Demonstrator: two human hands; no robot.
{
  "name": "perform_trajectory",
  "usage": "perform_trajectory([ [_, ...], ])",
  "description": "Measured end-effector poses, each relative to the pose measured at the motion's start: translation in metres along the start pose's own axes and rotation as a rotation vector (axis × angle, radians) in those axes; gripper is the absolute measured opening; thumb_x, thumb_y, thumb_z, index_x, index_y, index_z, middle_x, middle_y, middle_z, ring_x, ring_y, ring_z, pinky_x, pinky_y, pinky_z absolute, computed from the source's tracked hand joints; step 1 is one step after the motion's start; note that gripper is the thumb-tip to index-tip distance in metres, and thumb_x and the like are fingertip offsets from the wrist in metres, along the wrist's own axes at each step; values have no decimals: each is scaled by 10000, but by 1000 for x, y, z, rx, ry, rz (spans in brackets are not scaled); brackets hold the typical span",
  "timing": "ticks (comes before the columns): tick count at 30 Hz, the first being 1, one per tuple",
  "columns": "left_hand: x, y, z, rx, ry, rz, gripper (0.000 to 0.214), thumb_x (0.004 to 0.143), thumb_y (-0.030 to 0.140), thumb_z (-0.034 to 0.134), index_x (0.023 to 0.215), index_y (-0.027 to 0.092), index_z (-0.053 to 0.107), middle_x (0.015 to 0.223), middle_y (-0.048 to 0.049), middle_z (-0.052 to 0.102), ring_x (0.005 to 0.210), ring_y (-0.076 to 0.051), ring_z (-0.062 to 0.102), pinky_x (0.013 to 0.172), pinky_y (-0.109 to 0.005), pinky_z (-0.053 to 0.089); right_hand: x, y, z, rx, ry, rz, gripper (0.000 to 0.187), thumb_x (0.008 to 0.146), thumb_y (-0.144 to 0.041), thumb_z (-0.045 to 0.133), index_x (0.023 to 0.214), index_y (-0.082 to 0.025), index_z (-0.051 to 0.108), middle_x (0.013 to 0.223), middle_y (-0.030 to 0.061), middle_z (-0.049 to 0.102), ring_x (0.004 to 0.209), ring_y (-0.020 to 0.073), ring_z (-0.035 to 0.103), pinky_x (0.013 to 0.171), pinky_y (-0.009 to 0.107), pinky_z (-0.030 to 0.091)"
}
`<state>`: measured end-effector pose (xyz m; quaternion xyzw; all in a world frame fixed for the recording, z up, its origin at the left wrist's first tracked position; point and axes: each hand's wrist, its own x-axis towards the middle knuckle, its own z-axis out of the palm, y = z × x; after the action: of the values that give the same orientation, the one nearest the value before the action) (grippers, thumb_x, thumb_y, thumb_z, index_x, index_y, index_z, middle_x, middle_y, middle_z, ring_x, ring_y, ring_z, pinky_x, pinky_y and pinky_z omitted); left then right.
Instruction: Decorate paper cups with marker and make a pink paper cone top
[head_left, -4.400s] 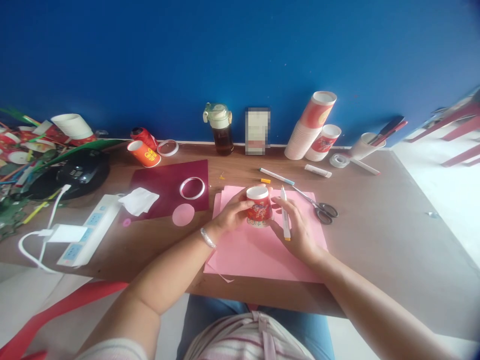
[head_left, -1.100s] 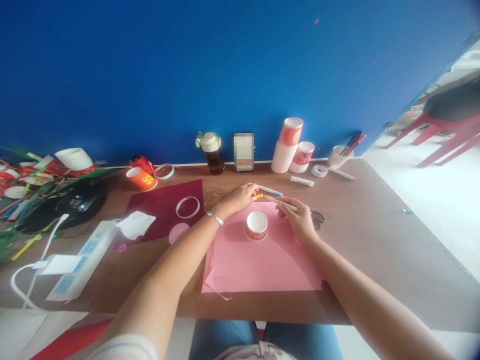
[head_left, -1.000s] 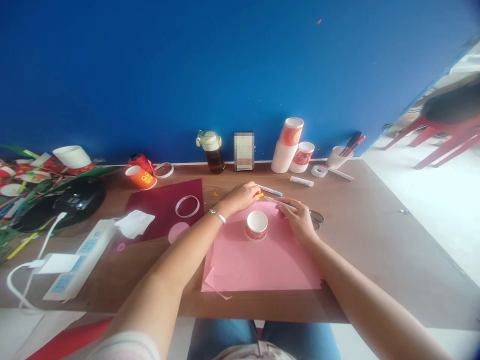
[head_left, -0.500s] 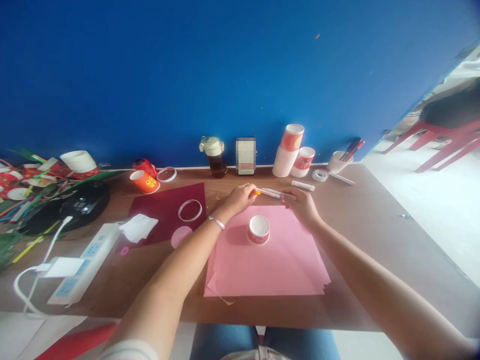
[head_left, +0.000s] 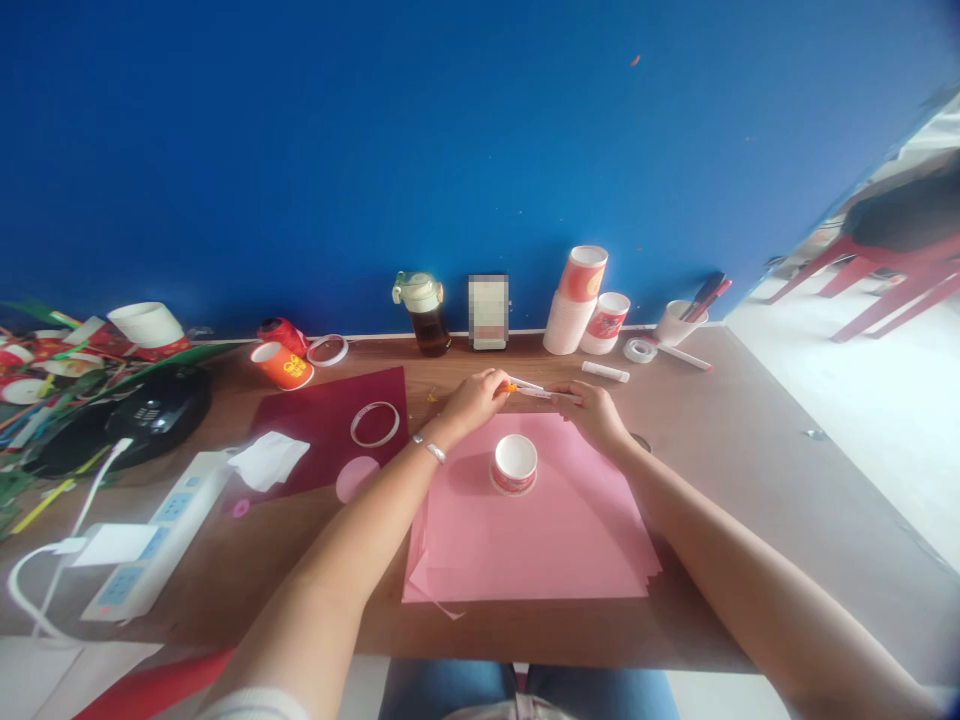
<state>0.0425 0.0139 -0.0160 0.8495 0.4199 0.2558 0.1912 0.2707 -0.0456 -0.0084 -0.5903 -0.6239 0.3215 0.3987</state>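
One yellow cap is pinched between the fingers of the left hand, and one white marker between those of the right hand. The two pieces are held end to end over the table; whether they are joined cannot be told. One paper cup is stood upright on the pink sheets. One bottle is noted near the wall.

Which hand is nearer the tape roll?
Right. The right hand, holding a white marker, is in front and left of the tape roll; the left hand, holding the orange cap, is farther left.
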Motion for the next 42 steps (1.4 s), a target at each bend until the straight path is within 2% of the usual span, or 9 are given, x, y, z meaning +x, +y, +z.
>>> perform_trajectory([
  [7,1,10,-7,54,-48,61,98,953,164,556,913,194,640,946,-55,679,884,-200,646,822,-321,491,11,8,-1,-81,-68,-145,300,865,-295,547,1017,-185,781,875,62,750,652,180,639,592,305,506],
  [15,-3,5,-10,123,-90,77,99,943,162,579,888,195,655,900,-61,687,854,-215,659,798,-336,503,27,24,11,-289,-150,-410,217,900,-183,590,1029,-218,761,971,73,750,930,229,661,849,359,531],
  [17,-7,3,-12,142,-88,68,85,923,156,602,954,200,668,965,-73,697,896,-236,670,808,-353,513,26,26,15,-373,-159,-471,223,928,-178,573,1043,-229,758,971,82,743,955,237,635,860,361,516],
  [21,-17,2,-16,213,-49,11,286,905,99,583,1160,214,643,1182,-103,680,1061,-272,671,890,-389,537,22,26,21,-533,-148,-548,270,1000,-197,495,1101,-231,743,1023,109,718,963,242,594,831,357,487],
  [26,-30,4,-19,296,47,-23,322,919,134,571,1232,199,614,1304,-129,624,1209,-301,623,1013,-432,531,26,19,21,-688,-145,-578,221,995,-209,526,1026,-185,744,1000,125,689,928,248,585,780,349,469],
  [30,-58,12,-21,326,54,-26,341,935,156,542,1271,187,594,1358,-134,605,1258,-302,603,1074,-445,512,20,11,22,-765,-165,-598,191,982,-213,555,1040,-159,728,1052,146,688,950,268,593,801,371,474],
  [33,-84,17,-26,317,-31,-10,387,981,203,470,1364,184,527,1429,-131,570,1311,-287,569,1090,-453,510,4,6,22,-789,-187,-610,232,1011,-205,496,1106,-157,702,1112,146,688,999,275,602,812,380,483],
  [36,-95,19,-39,325,-164,-62,475,953,305,561,1401,163,486,1424,-158,568,1327,-315,539,1105,-485,487,-12,-2,19,-808,-263,-598,214,989,-229,554,1163,-181,669,1154,126,682,1065,276,608,841,378,500],
  [42,-50,25,-71,455,-594,-257,569,846,450,685,1298,138,537,1335,-182,592,1311,-342,520,1093,-446,434,-6,-32,4,-942,-562,-307,430,912,-298,674,1303,-152,571,1326,171,595,1219,319,585,992,428,481],
])
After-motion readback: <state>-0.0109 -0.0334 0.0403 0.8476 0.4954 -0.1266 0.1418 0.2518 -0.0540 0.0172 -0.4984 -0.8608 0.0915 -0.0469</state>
